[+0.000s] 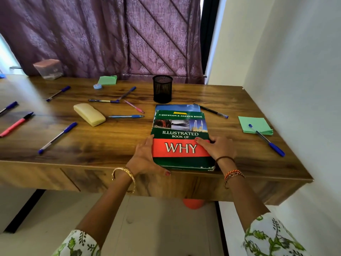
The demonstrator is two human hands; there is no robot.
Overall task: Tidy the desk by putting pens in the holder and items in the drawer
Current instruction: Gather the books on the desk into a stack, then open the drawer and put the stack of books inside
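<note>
A: Start at the left. What lies on the desk (pixel 114 145)?

B: Out at nine o'clock, a blue-capped pen (pixel 8 108) at the edge and a pink marker (pixel 16 124) below it. Toward ten o'clock sits a clear box (pixel 48 68), with another blue pen (pixel 58 93) in front of it. At eight o'clock a long blue pen (pixel 57 138) lies slanted.

A: And nearer the middle?

B: A yellow case (pixel 89 114), then a cluster of pens (pixel 120 102) at eleven o'clock, behind them a green notepad (pixel 107 80) and a small blue tape roll (pixel 97 86). The black mesh holder (pixel 162 89) stands upright at twelve o'clock; I cannot see inside it.

A: The hands?

B: The left hand (pixel 144 156) grips the left edge and near corner of the green book (pixel 181 139), thumb under the front edge. The right hand (pixel 216 146) lies with fingers spread flat on the cover's right side, pressing rather than clenching. The book rests on a blue one (pixel 177 107), its near edge at the desk's front edge.

A: Further right?

B: A dark pen (pixel 214 111) at one o'clock, then green sticky notes (pixel 255 125) at three o'clock with a blue pen (pixel 266 140) lying across them.
</note>
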